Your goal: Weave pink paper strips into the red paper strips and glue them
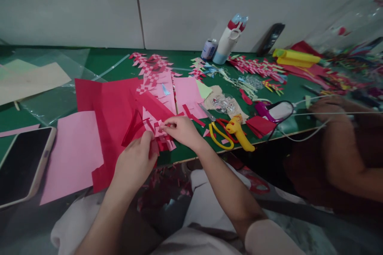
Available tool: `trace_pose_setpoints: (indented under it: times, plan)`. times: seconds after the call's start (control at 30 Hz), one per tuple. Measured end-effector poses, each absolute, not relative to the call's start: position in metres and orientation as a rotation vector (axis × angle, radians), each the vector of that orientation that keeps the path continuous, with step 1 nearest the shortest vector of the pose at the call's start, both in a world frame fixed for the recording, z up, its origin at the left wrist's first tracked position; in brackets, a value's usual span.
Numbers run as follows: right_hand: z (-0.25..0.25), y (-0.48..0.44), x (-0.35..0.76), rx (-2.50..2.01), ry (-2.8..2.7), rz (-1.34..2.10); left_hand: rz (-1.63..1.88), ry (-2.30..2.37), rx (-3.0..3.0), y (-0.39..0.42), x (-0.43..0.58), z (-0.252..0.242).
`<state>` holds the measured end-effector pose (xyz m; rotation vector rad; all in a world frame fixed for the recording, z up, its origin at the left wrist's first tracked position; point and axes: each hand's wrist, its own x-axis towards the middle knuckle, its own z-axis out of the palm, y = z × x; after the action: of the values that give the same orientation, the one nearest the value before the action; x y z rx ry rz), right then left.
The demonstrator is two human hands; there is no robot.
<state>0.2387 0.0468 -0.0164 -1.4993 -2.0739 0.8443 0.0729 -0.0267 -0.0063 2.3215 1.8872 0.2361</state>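
Right grip (179, 129): pinched on pink-and-red woven paper strips (164, 143) | Left grip (136, 157): closed on their near-left edge | Strips: between both grips | Smartphone (25, 163): left of left grip

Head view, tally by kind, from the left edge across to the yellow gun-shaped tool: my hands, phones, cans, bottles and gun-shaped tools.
Left hand and right hand: 2
Phone: 1
Can: 1
Bottle: 1
Gun-shaped tool: 1
Total: 6
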Motion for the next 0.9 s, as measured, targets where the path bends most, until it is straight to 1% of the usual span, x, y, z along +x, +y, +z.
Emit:
trace_pose_setpoints:
  times: [0.17,0.33,0.63,0.83,0.9]
  plan:
    - [-0.022,0.05,0.24,-1.469,-2.005,0.907,0.137,1.865,2.342,-0.028,0.07,-0.007]
    - [-0.024,0.052,0.242,-1.463,-2.019,0.945,0.163,1.811,2.454,-0.027,0.07,-0.012]
    - [-0.011,0.044,0.246,-1.418,-2.03,0.989,0.094,1.767,2.547,-0.027,0.076,-0.015]
    - [-0.006,0.038,0.26,-1.509,-1.903,1.175,0.127,1.78,2.567,-0.026,0.076,-0.015]
    - [-0.005,0.037,0.264,-1.499,-1.927,1.185,0.139,1.78,2.577,-0.026,0.075,-0.016]
